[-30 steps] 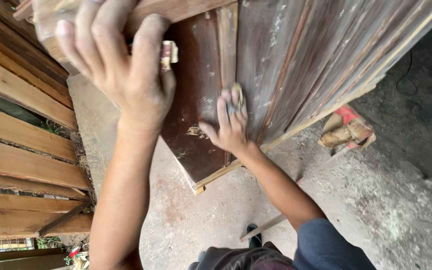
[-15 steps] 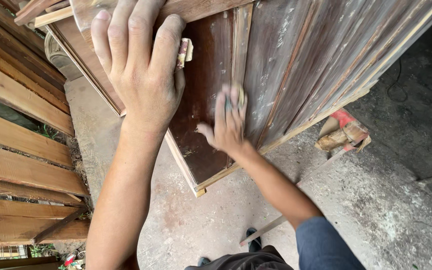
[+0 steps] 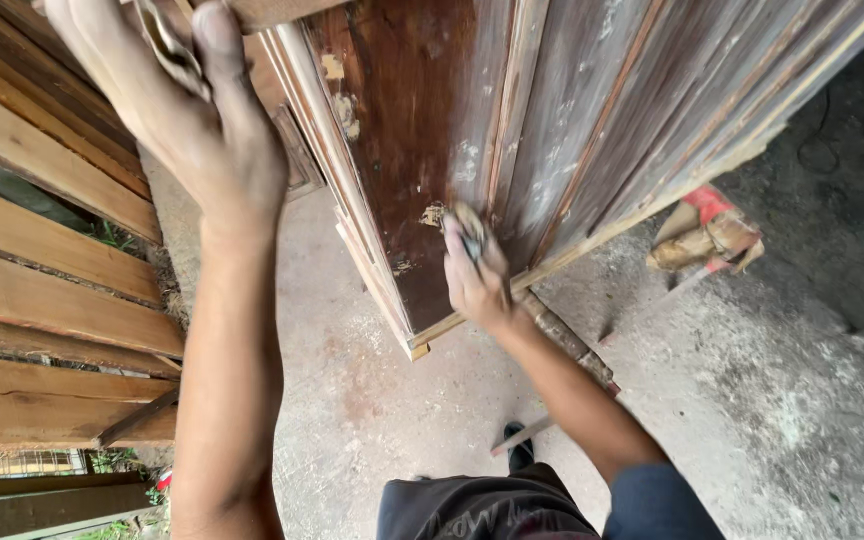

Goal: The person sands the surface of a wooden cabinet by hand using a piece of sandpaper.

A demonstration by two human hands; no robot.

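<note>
My left hand [image 3: 192,110] at 11 o'clock, fingers clamped on door [image 3: 552,130] top edge. Right hand [image 3: 477,275] at centre, fingers pressing sandpaper [image 3: 467,222] flat against panel. Risk: door tips off concrete floor [image 3: 752,420] if grip loosens.

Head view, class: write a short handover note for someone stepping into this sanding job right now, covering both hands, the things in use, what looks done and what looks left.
Left hand: grips the top edge of the door, steadying it.
Right hand: presses a sanding pad on the dark panel near the lower edge.
Door stands tilted on concrete; planks lie to the left.
Done: right-hand boards look pale and scuffed.
Left: the dark panel keeps most of its finish.
</note>
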